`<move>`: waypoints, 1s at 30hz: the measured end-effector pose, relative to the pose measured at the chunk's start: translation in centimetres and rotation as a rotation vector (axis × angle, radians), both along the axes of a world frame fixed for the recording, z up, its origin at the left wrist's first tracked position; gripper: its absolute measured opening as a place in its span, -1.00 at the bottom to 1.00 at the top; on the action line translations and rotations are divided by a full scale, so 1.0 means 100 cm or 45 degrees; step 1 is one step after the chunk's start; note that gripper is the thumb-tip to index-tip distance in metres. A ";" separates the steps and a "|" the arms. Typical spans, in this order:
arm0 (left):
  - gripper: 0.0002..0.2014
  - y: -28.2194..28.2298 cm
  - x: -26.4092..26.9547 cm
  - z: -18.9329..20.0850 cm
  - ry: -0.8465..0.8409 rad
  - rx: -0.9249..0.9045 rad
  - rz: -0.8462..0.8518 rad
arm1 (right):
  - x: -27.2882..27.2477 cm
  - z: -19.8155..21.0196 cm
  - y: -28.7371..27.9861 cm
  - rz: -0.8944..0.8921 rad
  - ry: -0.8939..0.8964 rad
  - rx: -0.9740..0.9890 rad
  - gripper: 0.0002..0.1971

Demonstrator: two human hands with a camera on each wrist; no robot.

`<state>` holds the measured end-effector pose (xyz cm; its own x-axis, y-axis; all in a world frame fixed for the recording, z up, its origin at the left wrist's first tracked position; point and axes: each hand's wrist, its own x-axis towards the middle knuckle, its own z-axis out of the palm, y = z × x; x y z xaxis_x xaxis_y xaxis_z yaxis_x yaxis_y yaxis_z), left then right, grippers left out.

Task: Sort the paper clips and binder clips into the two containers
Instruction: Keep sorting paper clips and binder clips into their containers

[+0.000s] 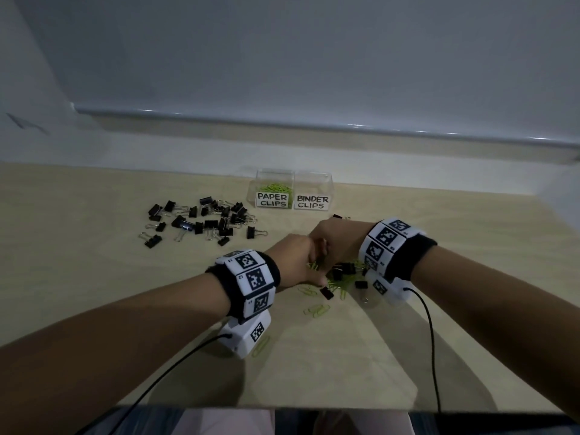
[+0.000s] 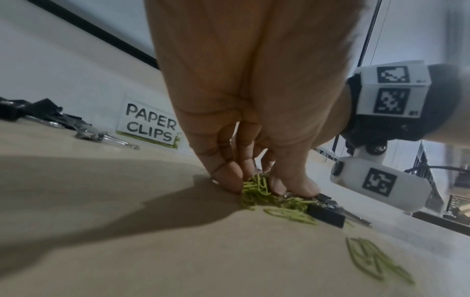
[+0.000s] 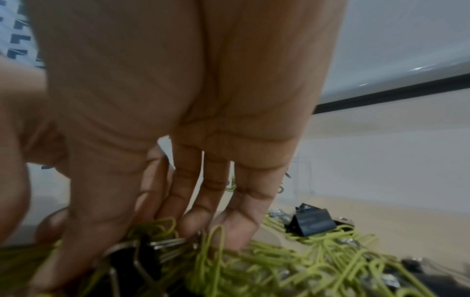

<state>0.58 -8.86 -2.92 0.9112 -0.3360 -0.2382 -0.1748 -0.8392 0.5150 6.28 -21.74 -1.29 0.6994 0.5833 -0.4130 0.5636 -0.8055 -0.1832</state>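
Two clear containers stand at the back, one labelled PAPER CLIPS [image 1: 272,199] with green clips inside, one labelled BINDER CLIPS [image 1: 313,202]. A mixed pile [image 1: 343,274] of green paper clips and black binder clips lies under both hands. My left hand [image 1: 298,262] reaches down and pinches a bunch of green paper clips [image 2: 257,187] between thumb and fingers. My right hand [image 1: 334,240], touching the left, digs into the pile; its thumb and fingers [image 3: 203,211] close round green paper clips [image 3: 211,247] tangled with a binder clip's wire handles [image 3: 165,244].
Several black binder clips [image 1: 204,221] lie scattered left of the containers. Loose green paper clips [image 1: 317,309] rest on the wooden table [image 1: 94,277] near my left wrist. A binder clip [image 2: 326,216] lies beside the pile. A wall runs behind the containers.
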 end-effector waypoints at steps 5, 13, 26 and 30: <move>-0.70 -0.005 0.008 -0.004 -0.086 0.018 0.014 | 0.008 0.000 -0.010 -0.060 0.016 -0.021 -0.78; -0.83 0.008 0.018 -0.003 -0.072 0.074 -0.064 | 0.019 -0.002 -0.035 -0.372 0.232 0.567 -0.88; -0.95 0.053 0.044 0.012 0.019 -0.090 -0.011 | 0.060 0.023 -0.004 -0.749 0.338 1.361 -0.91; -0.91 0.072 0.074 0.037 -0.183 -0.245 0.206 | 0.091 0.030 0.035 -0.788 0.075 1.374 -0.86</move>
<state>7.94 -1.70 0.83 0.9764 -0.2102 -0.0490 -0.1292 -0.7514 0.6471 15.38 -18.22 1.68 0.9743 0.2231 0.0318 0.1116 -0.3554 -0.9280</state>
